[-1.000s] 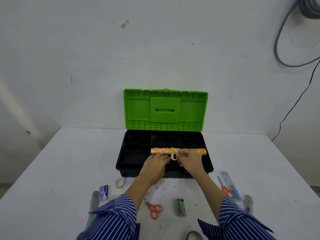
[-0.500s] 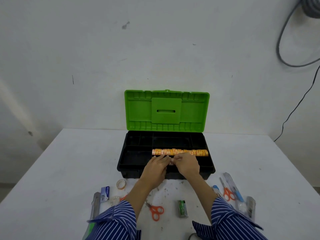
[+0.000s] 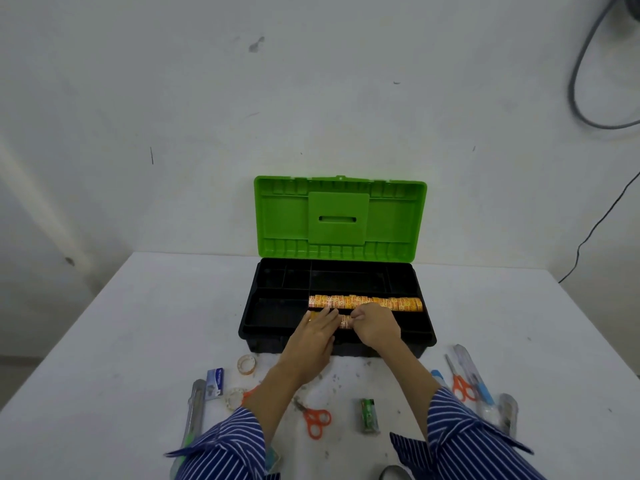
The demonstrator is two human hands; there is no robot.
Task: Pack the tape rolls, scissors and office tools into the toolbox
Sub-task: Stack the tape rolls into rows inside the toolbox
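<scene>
Both hands pinching small tape rolls, mostly hidden, inside the toolbox.

Soft even light, faint shadows, wide-angle edge warp, slight blur.

Bare workroom: white table, cabled wall
</scene>
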